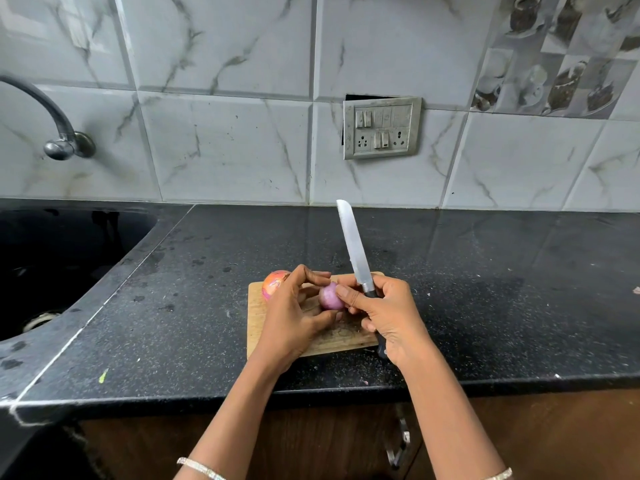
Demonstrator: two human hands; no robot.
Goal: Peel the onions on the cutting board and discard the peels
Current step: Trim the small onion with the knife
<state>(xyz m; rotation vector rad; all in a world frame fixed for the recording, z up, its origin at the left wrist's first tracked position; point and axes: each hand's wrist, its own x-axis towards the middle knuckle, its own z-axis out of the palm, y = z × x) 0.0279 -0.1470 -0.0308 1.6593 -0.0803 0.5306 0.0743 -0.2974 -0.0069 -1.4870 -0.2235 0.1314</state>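
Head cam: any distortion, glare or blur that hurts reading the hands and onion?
Head view: wide-angle bowing bends the tile lines and counter edge toward the borders; the glossy counter shows soft reflections behind the knife; light is even and diffuse; left hand, right hand and peeled onion are sharp, without motion blur.

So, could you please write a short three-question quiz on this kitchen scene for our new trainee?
1. True or false: the knife points toward the wall.
2. Which hand grips the knife: (a) left hand, (b) right hand?
3. What lies on the cutting board behind the left hand?

Key:
1. True.
2. b; its fingers also touch the peeled onion.
3. An unpeeled onion.
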